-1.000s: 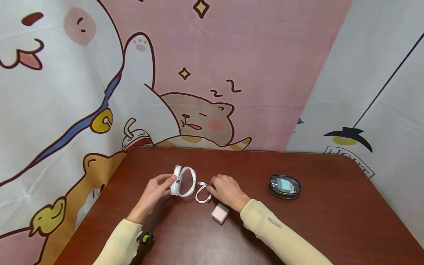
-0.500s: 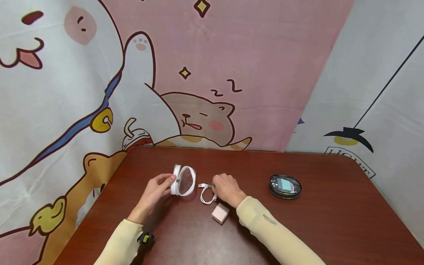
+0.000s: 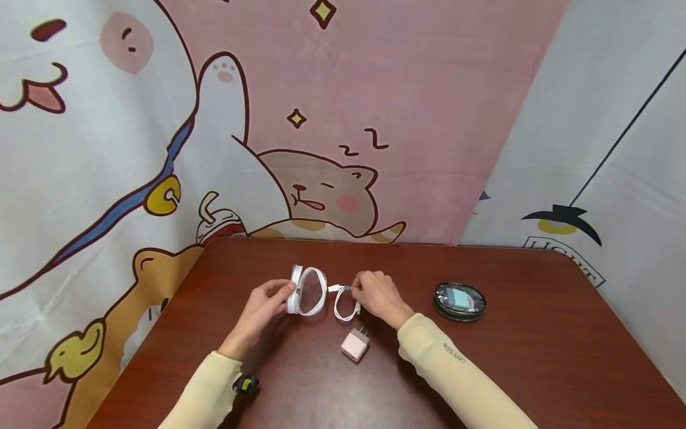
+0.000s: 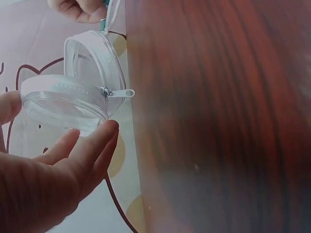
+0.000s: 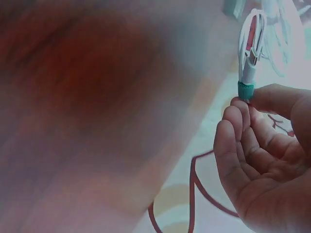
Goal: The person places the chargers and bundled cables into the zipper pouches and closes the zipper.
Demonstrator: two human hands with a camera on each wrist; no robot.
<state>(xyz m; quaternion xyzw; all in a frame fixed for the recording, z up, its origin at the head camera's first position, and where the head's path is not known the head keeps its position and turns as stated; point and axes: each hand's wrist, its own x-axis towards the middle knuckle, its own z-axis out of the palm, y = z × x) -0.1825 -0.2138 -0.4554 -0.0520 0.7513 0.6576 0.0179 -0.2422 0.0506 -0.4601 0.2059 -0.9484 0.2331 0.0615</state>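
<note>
I see the right hand [image 5: 272, 160] pinching a looped white cable [image 5: 241, 51] at its green band [image 5: 246, 91], a metal connector [image 5: 253, 57] pointing up. Leftward, I get blurred reddish-brown tabletop [image 5: 87, 87]; printed cloth [image 5: 209, 213] shows behind the hand.

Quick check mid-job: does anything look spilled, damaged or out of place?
Nothing stands out: the left hand holds the open clear case, the right hand pinches the looped white cable, and the pink charger and black pouch lie on the table.
</note>
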